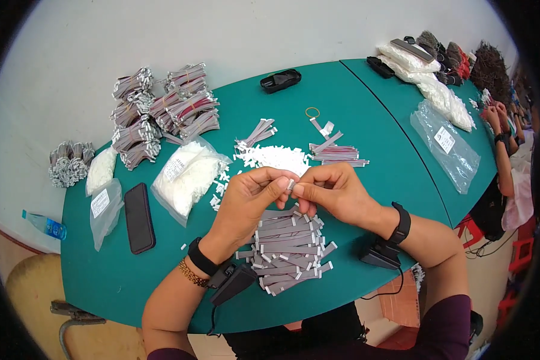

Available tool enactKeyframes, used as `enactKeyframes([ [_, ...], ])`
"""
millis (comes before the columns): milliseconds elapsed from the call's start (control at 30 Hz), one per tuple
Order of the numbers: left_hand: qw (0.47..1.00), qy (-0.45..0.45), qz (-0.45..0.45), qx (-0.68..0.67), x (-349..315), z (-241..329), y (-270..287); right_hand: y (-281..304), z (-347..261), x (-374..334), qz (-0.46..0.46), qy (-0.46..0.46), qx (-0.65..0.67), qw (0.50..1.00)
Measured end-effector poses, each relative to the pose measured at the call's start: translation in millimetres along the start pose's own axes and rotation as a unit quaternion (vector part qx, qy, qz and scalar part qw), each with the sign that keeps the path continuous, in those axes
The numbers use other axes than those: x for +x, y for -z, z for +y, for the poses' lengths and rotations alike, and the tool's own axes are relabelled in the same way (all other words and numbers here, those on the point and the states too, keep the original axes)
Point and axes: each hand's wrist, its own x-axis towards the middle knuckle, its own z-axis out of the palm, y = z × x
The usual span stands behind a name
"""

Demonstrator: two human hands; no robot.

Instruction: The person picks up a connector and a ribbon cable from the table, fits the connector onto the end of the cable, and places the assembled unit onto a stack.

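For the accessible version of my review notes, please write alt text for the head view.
A person's left hand and right hand meet over a green table, a small pale piece pinched between them. Short grey cables lie piled nearest the person, loose white pieces beyond the hands, and bundled cables at the back left.

A pale connector (291, 185) is pinched between both hands (241, 201) (339, 191); grey cables (287, 239) lie heaped below.

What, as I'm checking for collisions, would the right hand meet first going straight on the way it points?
The right hand points leftward: first would likely come the connector pinched between both hands, then the left hand, though exact depth is unclear.
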Motion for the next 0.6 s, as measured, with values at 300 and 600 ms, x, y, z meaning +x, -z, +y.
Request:
enactKeyframes([
  [300,0.995,0.051,-0.002,-0.090,-0.9,0.8,-0.6,0.0,0.1,-1.0,-0.010,0.019,0.019,1.000],
  [600,0.999,0.015,0.002,-0.043,-0.9,1.5,-2.8,0.0,-0.5,-1.1,-0.003,0.014,0.017,1.000],
])
